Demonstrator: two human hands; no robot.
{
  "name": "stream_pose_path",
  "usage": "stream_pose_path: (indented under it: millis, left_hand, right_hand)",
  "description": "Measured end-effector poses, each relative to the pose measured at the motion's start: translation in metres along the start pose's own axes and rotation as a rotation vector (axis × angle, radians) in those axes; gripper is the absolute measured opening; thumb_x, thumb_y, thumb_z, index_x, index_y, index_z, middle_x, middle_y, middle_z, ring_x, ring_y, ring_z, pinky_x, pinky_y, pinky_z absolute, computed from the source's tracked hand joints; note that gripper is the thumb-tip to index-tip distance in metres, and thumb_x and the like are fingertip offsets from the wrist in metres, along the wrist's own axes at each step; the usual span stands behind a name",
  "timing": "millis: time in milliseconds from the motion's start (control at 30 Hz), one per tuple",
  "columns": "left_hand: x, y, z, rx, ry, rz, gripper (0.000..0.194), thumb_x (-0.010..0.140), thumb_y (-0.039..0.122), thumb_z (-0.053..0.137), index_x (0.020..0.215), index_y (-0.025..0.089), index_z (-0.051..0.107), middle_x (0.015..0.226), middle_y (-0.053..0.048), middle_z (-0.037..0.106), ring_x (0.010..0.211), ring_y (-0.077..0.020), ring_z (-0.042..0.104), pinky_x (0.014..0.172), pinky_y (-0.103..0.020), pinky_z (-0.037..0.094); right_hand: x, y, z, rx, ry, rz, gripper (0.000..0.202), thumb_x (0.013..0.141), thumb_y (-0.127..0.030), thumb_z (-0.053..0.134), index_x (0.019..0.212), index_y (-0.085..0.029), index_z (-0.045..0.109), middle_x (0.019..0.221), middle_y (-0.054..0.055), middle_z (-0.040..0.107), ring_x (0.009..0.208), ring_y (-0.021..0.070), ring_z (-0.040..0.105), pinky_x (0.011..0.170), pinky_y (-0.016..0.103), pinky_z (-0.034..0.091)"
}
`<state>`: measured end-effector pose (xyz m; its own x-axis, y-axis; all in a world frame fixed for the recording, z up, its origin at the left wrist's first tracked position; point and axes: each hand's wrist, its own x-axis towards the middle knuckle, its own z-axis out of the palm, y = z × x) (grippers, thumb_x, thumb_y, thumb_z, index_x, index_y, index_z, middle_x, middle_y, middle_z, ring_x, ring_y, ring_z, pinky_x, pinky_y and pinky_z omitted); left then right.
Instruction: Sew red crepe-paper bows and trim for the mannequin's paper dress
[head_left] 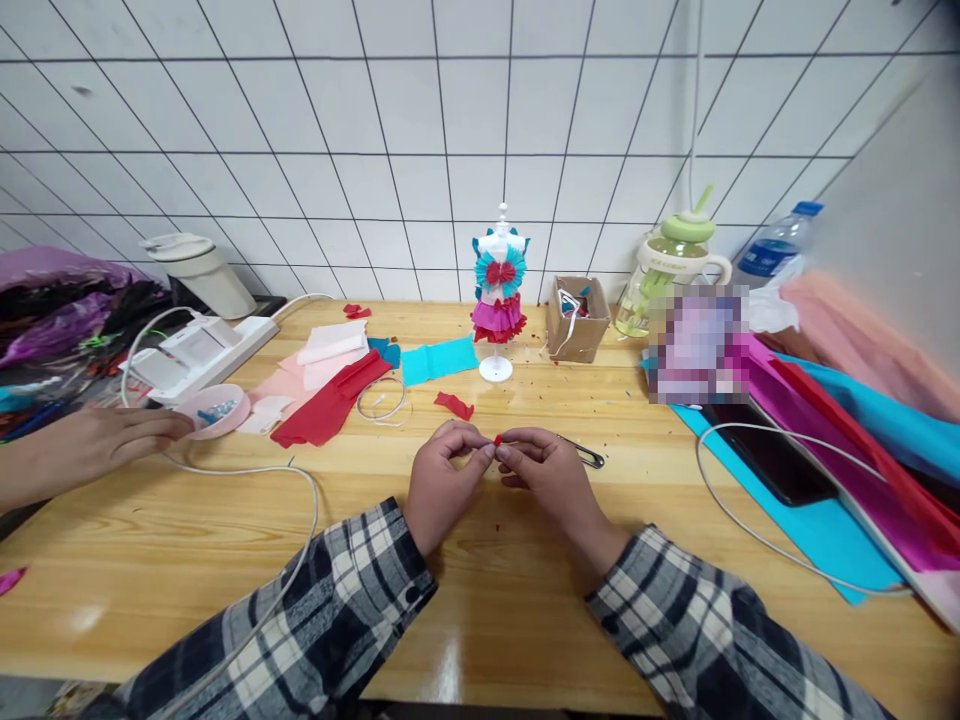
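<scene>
My left hand [448, 478] and my right hand [546, 480] meet above the middle of the table, thumbs and forefingers pinched together. Between the fingertips shows a tiny scrap of red crepe paper [498, 440], mostly hidden by them. Black-handled scissors [591, 457] lie partly behind my right hand. Just beyond my left hand rests a loose red paper piece [454, 405]. Farther back stands a small white dress form [496, 370], upright, dressed in turquoise, magenta and red ruffled paper with a red bow-like piece at the chest.
Another person's hand [97, 445] reaches in from the left, by a pink dish [238, 408] of small beads. Red [330, 400] and turquoise paper [439, 360] lie behind. A small cardboard box [577, 335], a green-lidded bottle [679, 250] and a dark phone [772, 460] stand or lie to the right.
</scene>
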<state>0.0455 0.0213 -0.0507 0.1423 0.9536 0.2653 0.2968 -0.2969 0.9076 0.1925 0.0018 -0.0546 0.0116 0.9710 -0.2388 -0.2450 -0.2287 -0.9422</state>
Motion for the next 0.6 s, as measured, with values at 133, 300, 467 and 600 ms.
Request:
stream_pose_path:
  millis: [133,300,467,600]
  left_hand:
    - [0.001,0.0035,-0.0021,0.071,0.001,0.05,0.009,0.076,0.022,0.065,0.07,0.016,0.066,0.08,-0.005,0.062,0.079,-0.0176,0.059,0.076,-0.032,0.047]
    - [0.0028,0.0051,-0.0054,0.176,-0.011,0.129,0.01,0.077,0.024,0.065,0.07,0.017,0.067,0.08,-0.005,0.063,0.082,-0.0189,0.058,0.079,-0.034,0.046]
    - [0.0047,0.0039,-0.0067,0.167,-0.05,0.17,0.013,0.078,0.027,0.065,0.07,0.017,0.068,0.082,-0.005,0.064,0.086,-0.02,0.057,0.083,-0.035,0.044]
    - [0.0046,-0.0001,-0.0051,0.014,-0.079,0.083,0.012,0.078,0.027,0.065,0.073,0.017,0.068,0.083,-0.005,0.062,0.085,-0.019,0.058,0.082,-0.033,0.045]
  right_hand:
    - [0.0,0.0006,0.0005,-0.015,0.019,-0.002,0.033,0.061,-0.041,0.078,0.08,-0.015,0.069,0.071,0.001,0.069,0.061,0.0117,0.063,0.056,0.025,0.056]
    - [-0.001,0.0009,0.0005,-0.022,0.021,-0.043,0.033,0.063,-0.042,0.076,0.08,-0.015,0.067,0.07,0.0,0.067,0.059,0.0102,0.062,0.055,0.024,0.057]
    - [-0.0037,-0.0008,0.0031,-0.031,0.041,-0.059,0.031,0.064,-0.042,0.075,0.075,-0.016,0.062,0.066,-0.002,0.063,0.06,0.0095,0.06,0.055,0.023,0.057]
    - [-0.0049,-0.0009,0.0044,-0.052,0.048,-0.101,0.03,0.065,-0.041,0.074,0.074,-0.016,0.061,0.066,-0.003,0.062,0.058,0.0095,0.058,0.052,0.024,0.057]
